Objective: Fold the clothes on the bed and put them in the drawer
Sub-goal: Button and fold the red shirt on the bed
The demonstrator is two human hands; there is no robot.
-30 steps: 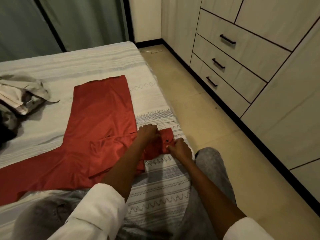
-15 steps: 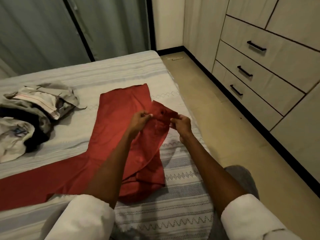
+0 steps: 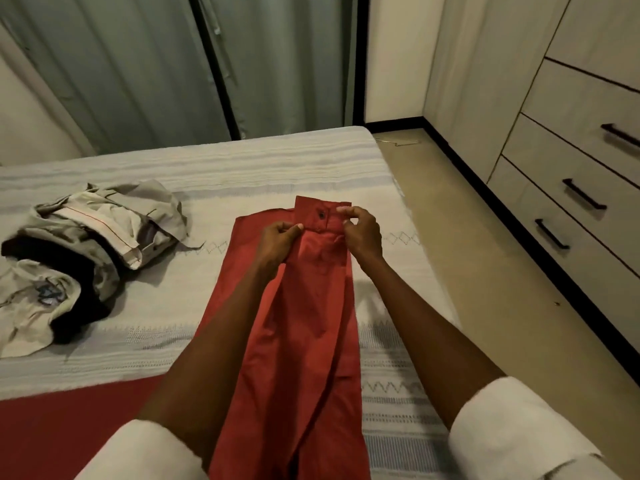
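Observation:
A red shirt lies on the bed, and one long sleeve is stretched lengthwise away from me over its body. The buttoned cuff sits at the far end. My left hand pinches the sleeve just below the cuff on the left. On the right, my right hand pinches the cuff's edge. More red cloth spreads to the lower left. Closed drawers with black handles are on the right wall.
A heap of unfolded beige, white and black clothes lies at the left of the bed. Grey curtains hang behind the bed. A strip of tan floor runs between bed and wardrobe.
Both hands lifted the cuff from near the bed's near edge and carried it away from me, stretching the sleeve over the shirt. The view tilted upward.

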